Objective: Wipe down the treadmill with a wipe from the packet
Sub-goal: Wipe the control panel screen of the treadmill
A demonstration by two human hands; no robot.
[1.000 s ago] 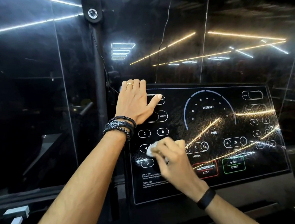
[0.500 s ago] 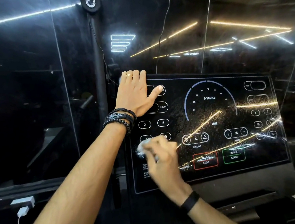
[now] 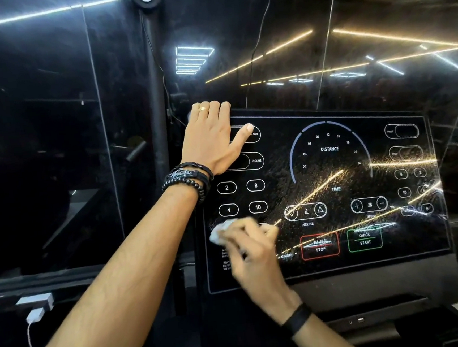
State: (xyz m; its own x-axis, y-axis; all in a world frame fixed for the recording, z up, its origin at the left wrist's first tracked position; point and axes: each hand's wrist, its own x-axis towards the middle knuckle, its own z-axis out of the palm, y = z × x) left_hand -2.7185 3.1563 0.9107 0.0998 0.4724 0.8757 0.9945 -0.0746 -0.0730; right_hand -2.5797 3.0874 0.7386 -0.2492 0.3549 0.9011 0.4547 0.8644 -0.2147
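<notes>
Head view: treadmill console (image 3: pixel 341 271) is braced at its upper left corner by the left hand (image 3: pixel 214 144), fingers hooked over the top edge and thumb laid flat on the glass, nothing grasped, while a crumpled white wipe (image 3: pixel 222 233) is pinched in the right hand (image 3: pixel 252 247) and pressed to the lower left of the panel, just below the 4 key (image 3: pixel 228 210). Smears are seen across the centre and right. Judged risk: PAUSE/STOP key (image 3: pixel 319 245) and QUICK START key (image 3: pixel 365 239) lie near the wipe, so a sweep rightward could trigger the belt.
</notes>
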